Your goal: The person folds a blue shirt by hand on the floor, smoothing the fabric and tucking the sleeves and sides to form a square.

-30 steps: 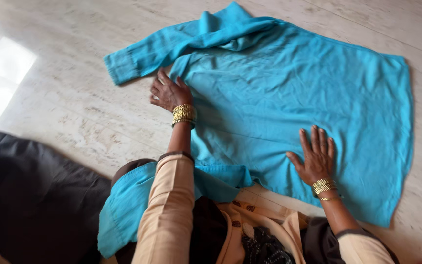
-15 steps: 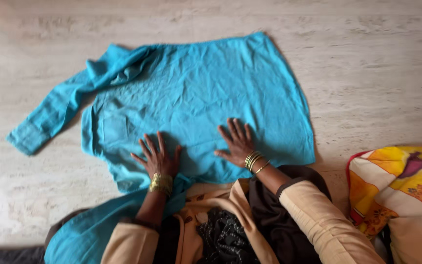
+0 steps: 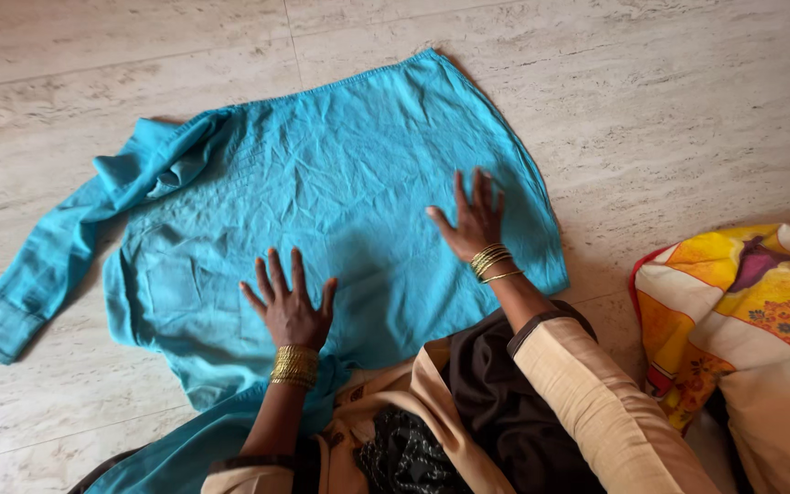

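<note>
Two flat hands, left hand (image 3: 287, 306), right hand (image 3: 475, 218), on blue garment (image 3: 340, 183)

Under you is a pale stone-tiled floor (image 3: 688, 101) with thin grout lines. A turquoise garment (image 3: 340, 192) lies spread flat on it, one sleeve (image 3: 38, 274) trailing out to your left. A yellow patterned cloth (image 3: 742, 302) lies bunched on the tiles at your right.

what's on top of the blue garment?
Both hands lie flat on the blue garment: left hand, right hand, fingers spread. Whatever lies beneath the cloth is covered.
</note>
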